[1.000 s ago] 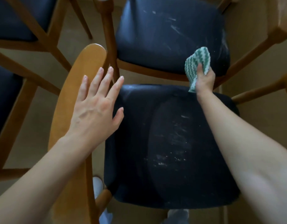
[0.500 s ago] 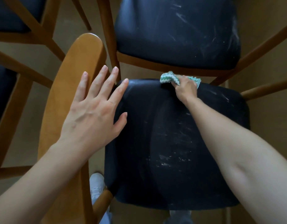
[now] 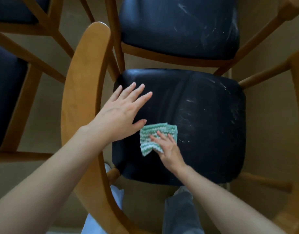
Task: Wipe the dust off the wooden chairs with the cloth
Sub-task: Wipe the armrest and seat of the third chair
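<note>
Four chairs [image 3: 179, 27] with dark seats show: two at the left, one at the top, one in the centre. Along the left edge of the middle seat [image 3: 204, 132] curves one wooden backrest [image 3: 81, 92]. The left hand [image 3: 121, 114] is spread over that edge, fingers straight, holding nothing. The single green-and-white cloth [image 3: 150, 137] lies left of the seat's centre, toward its near edge, pressed flat under the straight fingers of the right hand [image 3: 169, 150]. Pale dust streaks [image 3: 192, 107] mark the seat's right half.
</note>
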The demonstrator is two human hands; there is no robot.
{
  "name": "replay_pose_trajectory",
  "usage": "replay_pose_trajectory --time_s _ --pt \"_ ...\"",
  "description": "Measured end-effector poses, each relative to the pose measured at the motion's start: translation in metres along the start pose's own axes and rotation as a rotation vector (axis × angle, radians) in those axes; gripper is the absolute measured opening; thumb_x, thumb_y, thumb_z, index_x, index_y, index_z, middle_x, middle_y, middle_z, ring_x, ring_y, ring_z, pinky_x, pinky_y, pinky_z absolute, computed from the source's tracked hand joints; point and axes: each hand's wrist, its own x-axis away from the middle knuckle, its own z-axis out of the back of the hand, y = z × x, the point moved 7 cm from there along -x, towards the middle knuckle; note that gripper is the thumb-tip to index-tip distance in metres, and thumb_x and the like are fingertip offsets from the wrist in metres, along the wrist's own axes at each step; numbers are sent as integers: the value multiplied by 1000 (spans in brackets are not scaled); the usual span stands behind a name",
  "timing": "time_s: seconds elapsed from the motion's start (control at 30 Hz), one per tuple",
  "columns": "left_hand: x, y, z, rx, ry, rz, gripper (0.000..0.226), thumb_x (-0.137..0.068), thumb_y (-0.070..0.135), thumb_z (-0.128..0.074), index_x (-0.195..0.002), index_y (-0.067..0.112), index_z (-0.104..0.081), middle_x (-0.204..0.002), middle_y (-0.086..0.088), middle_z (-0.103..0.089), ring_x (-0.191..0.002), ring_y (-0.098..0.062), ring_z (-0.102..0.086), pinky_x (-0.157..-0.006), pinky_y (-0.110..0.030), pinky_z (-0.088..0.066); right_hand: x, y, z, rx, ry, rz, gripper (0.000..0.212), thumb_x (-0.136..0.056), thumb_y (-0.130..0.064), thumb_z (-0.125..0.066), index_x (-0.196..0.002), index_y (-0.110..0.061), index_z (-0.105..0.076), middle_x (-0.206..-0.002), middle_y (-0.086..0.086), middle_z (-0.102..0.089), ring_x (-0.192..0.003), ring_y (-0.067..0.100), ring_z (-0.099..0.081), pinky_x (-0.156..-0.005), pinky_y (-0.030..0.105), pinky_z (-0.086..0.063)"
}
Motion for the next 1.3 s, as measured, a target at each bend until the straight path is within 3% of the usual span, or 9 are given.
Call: replay_pose_trajectory --time_s 0.13,0.4,0.47,0.57,0.73,0.87,1.03,1.13,1.3 --pt "19 7 -17 43 -71 32 74 -94 49 -41 -149 30 4 -158 1 8 -144 -16 14 -116 -36 9 50 -1 -27 43 -190 7 49 -93 -14 -55 -140 -23 -43 -149 -3 -36 -135 -6 -10 -108 11 13" --pt "40 15 -21 95 -14 38 75 -93 50 -42 -149 29 3 -159 0 5 -145 -16 12 -113 -33 12 117 12 -39 219 -510 -102 49 -98 -14 -46 -144 -28 -37 -156 -6 -21 -144 8 -11 -107 16 13" --pt "39 18 -22 113 -15 30 75 -93 49 -43 -149 29 2 -159 0 5 -145 -16 12 -114 -33 11 122 20 -43 226 -557 -130 47 -98 -15 -45 -143 -25 -38 -155 -5 -25 -144 11 -14 -112 20 7" --pt "40 20 -24 139 -34 24 75 -93 49 -43 -149 30 4 -159 1 6 -144 -15 13 -114 -32 11 132 39 -50 197 -637 -220 36 -98 -24 -48 -133 -24 -52 -140 -1 -50 -132 19 -37 -109 28 -23" --pt "32 15 -24 122 -47 27 75 -94 50 -39 -148 30 8 -158 3 10 -144 -14 15 -113 -31 13 99 45 -10 -470 -296 -508 12 -93 -26 -58 -98 -24 -68 -94 -1 -73 -90 13 -67 -87 37 -52" --pt "11 14 -25 158 -33 48 75 -94 50 -40 -148 30 8 -158 3 10 -144 -14 15 -115 -32 11 26 47 73 -859 153 -553 24 -85 -21 -64 -99 -1 -61 -66 -5 -70 -62 3 -67 -60 18 -54" --pt "-25 6 -25 158 12 120 77 -93 51 -39 -148 31 11 -158 4 10 -144 -14 14 -116 -33 10 -90 38 188 -830 495 -357 18 -96 -23 -51 -110 -12 -56 -105 4 -65 -94 16 -65 -82 30 -55" --pt "-42 -6 -24 195 52 177 77 -93 50 -41 -149 31 8 -158 4 8 -144 -13 13 -116 -33 9 -154 39 217 -630 607 -251 29 -96 -28 -52 -117 -9 -58 -111 3 -63 -104 19 -61 -93 35 -51" --pt "-55 -21 -33 241 38 219 77 -93 47 -42 -149 31 8 -158 4 8 -144 -12 12 -116 -32 8 -220 61 174 -54 339 -289 35 -96 -34 -51 -124 -16 -59 -123 10 -62 -116 28 -54 -95 33 -37"
